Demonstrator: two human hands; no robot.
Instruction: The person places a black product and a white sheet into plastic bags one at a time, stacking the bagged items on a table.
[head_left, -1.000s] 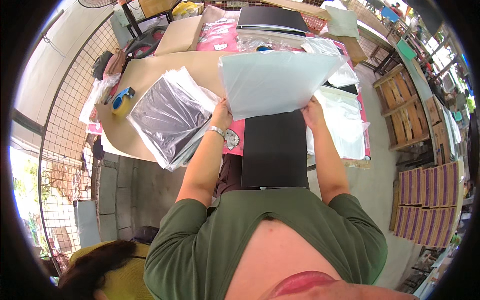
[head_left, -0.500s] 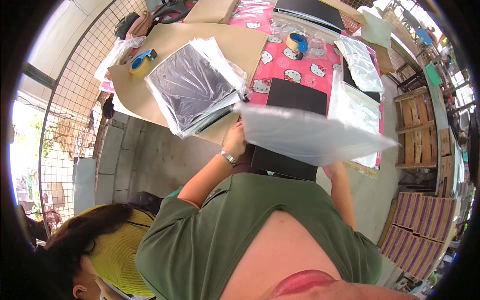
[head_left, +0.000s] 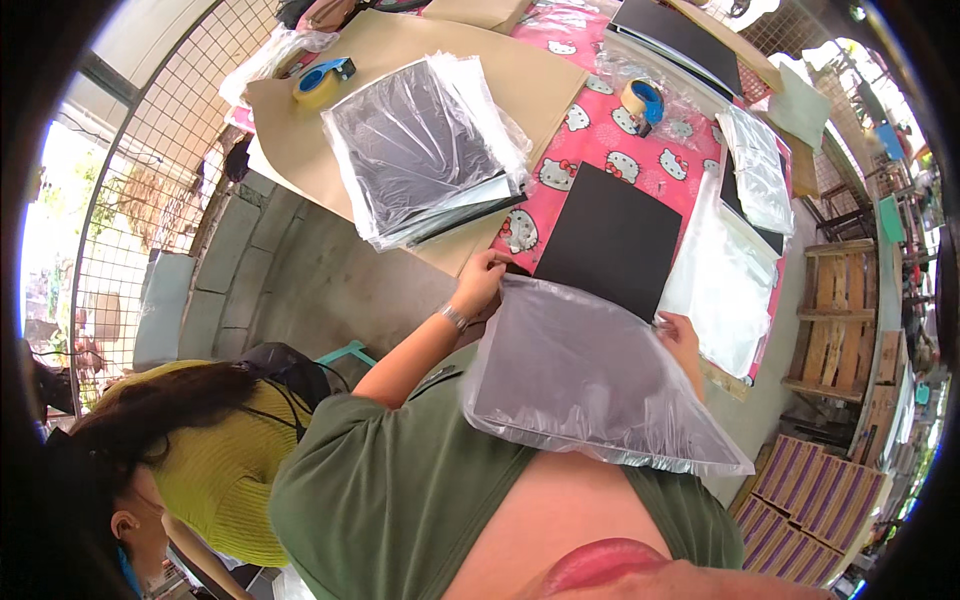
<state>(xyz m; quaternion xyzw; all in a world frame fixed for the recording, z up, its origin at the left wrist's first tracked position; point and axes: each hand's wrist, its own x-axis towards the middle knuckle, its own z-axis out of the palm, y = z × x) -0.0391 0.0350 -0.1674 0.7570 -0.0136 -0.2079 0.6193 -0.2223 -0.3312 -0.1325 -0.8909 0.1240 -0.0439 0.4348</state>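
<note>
A flat black board (head_left: 612, 235) lies at the table's near edge, its far part bare. The near part shows dark through a clear plastic bag (head_left: 600, 380) that drapes toward my chest. At the left corner of the bag's mouth, the fingers of my left hand (head_left: 480, 285) are pinched on the plastic. My right hand (head_left: 682, 342) grips the opposite corner beside the board's right edge. To the left rests a stack of dark boards in clear plastic (head_left: 410, 150), on brown paper (head_left: 530, 85).
Two tape dispensers (head_left: 320, 85) (head_left: 643, 102) sit on the pink patterned table cover (head_left: 555, 205) and brown paper. Clear bags (head_left: 725, 285) are piled at right. A co-worker in a yellow-green top (head_left: 220, 460) is at lower left. Wooden pallets (head_left: 835, 320) stand beyond the aisle.
The plastic bag, lifted and blurred before, has come down over the board's near part toward my chest. My right hand, mostly hidden behind it earlier, now shows at its corner.
</note>
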